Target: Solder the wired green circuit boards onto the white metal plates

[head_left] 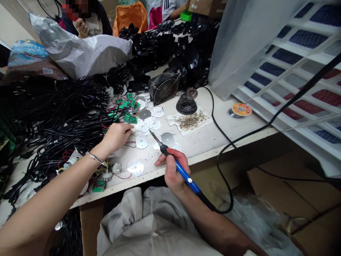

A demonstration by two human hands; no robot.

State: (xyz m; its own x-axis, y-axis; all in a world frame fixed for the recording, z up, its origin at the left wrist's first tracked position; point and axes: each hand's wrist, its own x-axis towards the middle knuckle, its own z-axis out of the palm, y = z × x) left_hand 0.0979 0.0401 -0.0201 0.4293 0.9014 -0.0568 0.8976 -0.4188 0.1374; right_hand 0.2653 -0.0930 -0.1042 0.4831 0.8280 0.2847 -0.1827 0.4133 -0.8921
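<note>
My right hand (174, 172) grips a blue soldering iron (182, 173), its bare tip pointing up and left over thin metal plates (141, 141) on the worktable. To the left, my left hand (115, 137) has thumb and fingers pinched together beside those plates. What the pinch holds, if anything, is hidden. Small green circuit boards (130, 118) with red wires lie just beyond the left fingertips. Under my left forearm sit a small motor with a white housing (117, 168) and another green board (98, 186). A single plate (135, 168) rests near the front edge.
Black cables (82, 131) heap up on the left. Beyond the plates stand a fan (165, 87) and an iron stand (186, 106) beside scattered debris (190, 121). A solder spool (241, 110) lies right; the iron's cord (220, 160) loops over the edge. A person (87, 25) sits opposite.
</note>
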